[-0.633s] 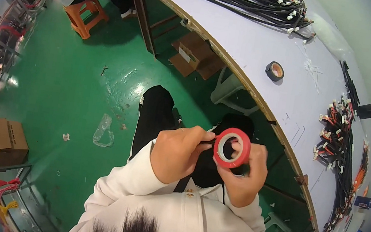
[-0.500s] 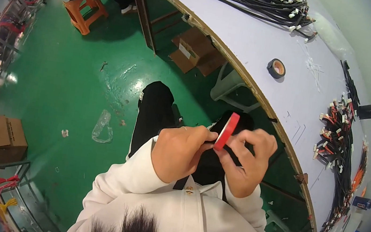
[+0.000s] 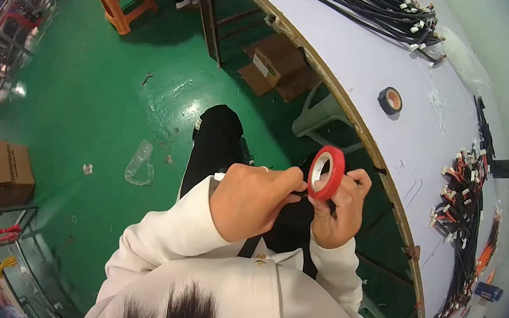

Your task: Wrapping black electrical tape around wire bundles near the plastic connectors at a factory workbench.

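Pinching red tape roll (image 3: 326,173), left hand (image 3: 253,202), right hand (image 3: 339,211), fingertips hidden

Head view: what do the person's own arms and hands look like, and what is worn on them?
Both forearms are covered by long cream-white sleeves, the left sleeve and the right sleeve, ending at the wrists. They belong to a buttoned garment with small round gold-coloured buttons. The left hand and right hand are bare: no gloves. A ring may sit on the left hand, but it is too small to confirm.

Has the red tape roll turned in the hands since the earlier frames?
Yes. The red tape roll has turned from edge-on to partly open-faced, staying just below the table edge.
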The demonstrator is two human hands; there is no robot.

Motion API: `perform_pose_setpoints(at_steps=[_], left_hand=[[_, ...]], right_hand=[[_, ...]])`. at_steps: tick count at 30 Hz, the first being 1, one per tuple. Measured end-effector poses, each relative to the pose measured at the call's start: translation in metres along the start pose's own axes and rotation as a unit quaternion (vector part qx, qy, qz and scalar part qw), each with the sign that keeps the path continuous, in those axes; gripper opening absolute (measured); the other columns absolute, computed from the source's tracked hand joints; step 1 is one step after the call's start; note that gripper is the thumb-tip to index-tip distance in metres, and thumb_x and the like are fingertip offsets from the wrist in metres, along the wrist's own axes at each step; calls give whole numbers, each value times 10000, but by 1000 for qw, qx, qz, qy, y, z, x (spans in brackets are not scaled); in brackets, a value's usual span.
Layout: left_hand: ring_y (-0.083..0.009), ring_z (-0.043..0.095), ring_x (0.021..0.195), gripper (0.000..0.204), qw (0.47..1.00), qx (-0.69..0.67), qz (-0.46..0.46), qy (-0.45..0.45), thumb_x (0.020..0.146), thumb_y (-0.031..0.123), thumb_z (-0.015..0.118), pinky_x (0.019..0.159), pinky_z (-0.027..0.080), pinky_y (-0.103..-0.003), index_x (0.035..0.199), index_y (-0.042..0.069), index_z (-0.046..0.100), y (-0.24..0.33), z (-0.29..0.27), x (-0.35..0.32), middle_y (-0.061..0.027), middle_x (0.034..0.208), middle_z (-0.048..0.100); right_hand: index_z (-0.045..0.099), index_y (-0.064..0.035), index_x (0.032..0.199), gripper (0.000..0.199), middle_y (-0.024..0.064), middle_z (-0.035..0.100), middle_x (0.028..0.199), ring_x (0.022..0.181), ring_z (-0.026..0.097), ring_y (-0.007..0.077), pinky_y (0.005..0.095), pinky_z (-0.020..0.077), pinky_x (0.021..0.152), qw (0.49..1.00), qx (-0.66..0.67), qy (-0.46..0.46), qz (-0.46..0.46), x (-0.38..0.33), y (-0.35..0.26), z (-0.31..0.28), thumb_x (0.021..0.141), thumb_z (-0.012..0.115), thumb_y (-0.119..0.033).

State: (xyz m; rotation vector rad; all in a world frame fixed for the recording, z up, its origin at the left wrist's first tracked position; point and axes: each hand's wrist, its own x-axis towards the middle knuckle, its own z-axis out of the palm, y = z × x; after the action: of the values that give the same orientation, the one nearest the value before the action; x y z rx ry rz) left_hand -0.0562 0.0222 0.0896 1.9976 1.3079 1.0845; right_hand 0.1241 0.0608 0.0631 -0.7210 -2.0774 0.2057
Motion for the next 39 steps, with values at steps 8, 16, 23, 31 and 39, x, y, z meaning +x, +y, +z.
perform_pose_setpoints(at_steps=[8, 16, 23, 31, 39], left_hand=[[-294, 607, 612, 216, 1000, -12, -4, 21, 681, -37, 667, 511, 458, -355, 858, 25, 560, -5, -2, -5, -119, 710, 614], [-152, 569, 566, 197, 968, 166, 187, 33, 661, 52, 640, 473, 432, -264, 843, 54, 564, -11, -8, -1, -53, 831, 641], [-110, 534, 548, 165, 949, 181, 251, 67, 676, 105, 651, 445, 408, -235, 805, 68, 557, -14, -10, -3, -43, 842, 633], [-166, 572, 551, 186, 964, 116, 238, 8, 636, 48, 658, 467, 448, -273, 805, 68, 584, -16, -16, 2, -68, 796, 643], [-210, 650, 665, 207, 983, -100, 147, -40, 639, -9, 680, 507, 480, -288, 789, 81, 569, -25, -14, 2, -52, 767, 649]], right_hand=[[577, -52, 933, 226, 48, 651, 875, 733, 590, 195, 389, 332, 749, 998, 46, -27, 32, 12, -3, 0, 826, 632, -244], [591, -31, 902, 218, 57, 635, 852, 706, 566, 200, 358, 338, 721, 993, 91, -33, 60, 17, -10, -2, 817, 648, -224], [596, -2, 879, 215, 89, 611, 824, 738, 544, 218, 367, 353, 775, 962, 190, -65, 186, 21, -20, -7, 813, 662, -195], [601, -8, 849, 193, 90, 617, 836, 743, 545, 223, 369, 352, 779, 967, 205, -78, 126, 25, -13, -13, 802, 669, -183], [619, -19, 864, 201, 76, 629, 858, 750, 557, 217, 378, 353, 778, 976, 196, -32, 84, 23, -17, -9, 799, 674, -200]])
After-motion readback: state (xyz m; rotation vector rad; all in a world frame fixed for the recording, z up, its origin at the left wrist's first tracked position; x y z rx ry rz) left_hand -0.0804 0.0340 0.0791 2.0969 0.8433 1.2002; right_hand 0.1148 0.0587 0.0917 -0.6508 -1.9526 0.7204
